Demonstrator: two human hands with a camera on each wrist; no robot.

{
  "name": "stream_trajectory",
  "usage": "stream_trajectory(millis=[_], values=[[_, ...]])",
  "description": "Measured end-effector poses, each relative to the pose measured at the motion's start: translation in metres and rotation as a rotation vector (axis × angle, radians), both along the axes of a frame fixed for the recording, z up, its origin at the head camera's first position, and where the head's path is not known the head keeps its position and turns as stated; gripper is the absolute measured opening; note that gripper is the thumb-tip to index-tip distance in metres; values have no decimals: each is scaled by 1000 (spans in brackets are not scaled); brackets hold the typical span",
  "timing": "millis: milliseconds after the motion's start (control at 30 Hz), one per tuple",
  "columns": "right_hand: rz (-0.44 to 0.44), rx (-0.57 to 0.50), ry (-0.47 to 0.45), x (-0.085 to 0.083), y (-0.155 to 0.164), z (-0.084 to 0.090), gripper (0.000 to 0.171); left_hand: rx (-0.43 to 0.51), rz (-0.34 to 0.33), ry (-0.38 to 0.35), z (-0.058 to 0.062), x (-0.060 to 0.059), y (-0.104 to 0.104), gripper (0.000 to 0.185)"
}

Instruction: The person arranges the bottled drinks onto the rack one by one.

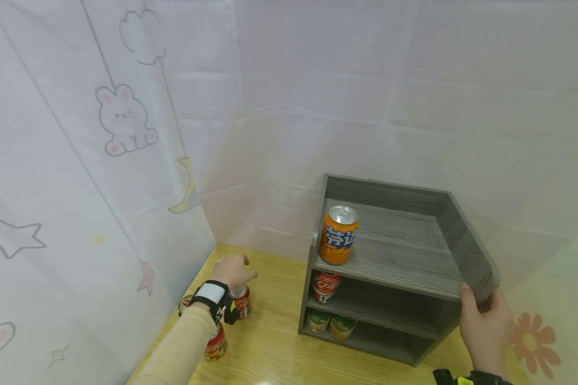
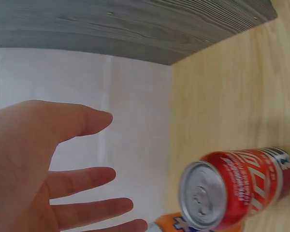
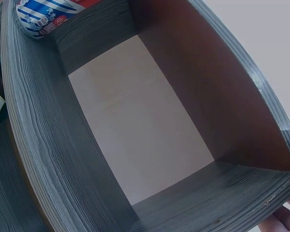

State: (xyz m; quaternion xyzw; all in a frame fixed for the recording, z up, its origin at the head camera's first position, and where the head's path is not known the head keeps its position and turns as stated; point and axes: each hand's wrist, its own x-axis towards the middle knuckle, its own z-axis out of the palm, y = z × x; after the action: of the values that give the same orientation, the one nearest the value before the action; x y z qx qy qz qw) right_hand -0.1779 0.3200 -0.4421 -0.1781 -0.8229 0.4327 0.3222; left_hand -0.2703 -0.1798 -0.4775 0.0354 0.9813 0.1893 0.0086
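At the far left, by the cartoon-printed curtain [image 1: 77, 176], the left hand [image 1: 232, 270] hovers with its fingers spread and straight, holding nothing, just above a red cola can [image 1: 241, 300] standing upright on the wooden table [image 1: 270, 353]. The wrist view shows that can [image 2: 237, 186] from above, silver top toward the palm, long axis vertical, so it looks like the one being reached for. A second red can [image 1: 215, 342] stands nearer the person, partly behind the sleeve. To the right sits the grey wooden shelf rack [image 1: 390, 267], its open front facing the person. An orange Fanta can [image 1: 339, 235] stands upright on the top shelf at the left end, a red can [image 1: 325, 286] on the middle shelf, and two green cans [image 1: 329, 323] on the bottom. The right hand [image 1: 486, 326] grips the rack's front right corner, thumb curled over the side panel, probably to steady it
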Motion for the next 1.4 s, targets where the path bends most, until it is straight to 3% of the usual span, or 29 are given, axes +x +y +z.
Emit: stream_trajectory(millis=[367,533,800,1000,1200,1400], values=[[8,-27,10,-1,-1,-2,32,3,-1,-166,-41,-4,-6,61],[19,-24,30,0,-2,-1,31,7,-16,-164,-52,-3,-7,65],[12,-23,37,1,-3,0,33,-6,6,-139,-69,3,-12,52],[7,-34,43,0,-3,1,30,-6,13,-126,-91,-4,-21,61],[11,-65,46,0,-3,0,31,4,43,-119,-98,-8,-23,73],[19,-77,20,0,-4,0,38,-7,25,-86,-106,-10,-26,51]])
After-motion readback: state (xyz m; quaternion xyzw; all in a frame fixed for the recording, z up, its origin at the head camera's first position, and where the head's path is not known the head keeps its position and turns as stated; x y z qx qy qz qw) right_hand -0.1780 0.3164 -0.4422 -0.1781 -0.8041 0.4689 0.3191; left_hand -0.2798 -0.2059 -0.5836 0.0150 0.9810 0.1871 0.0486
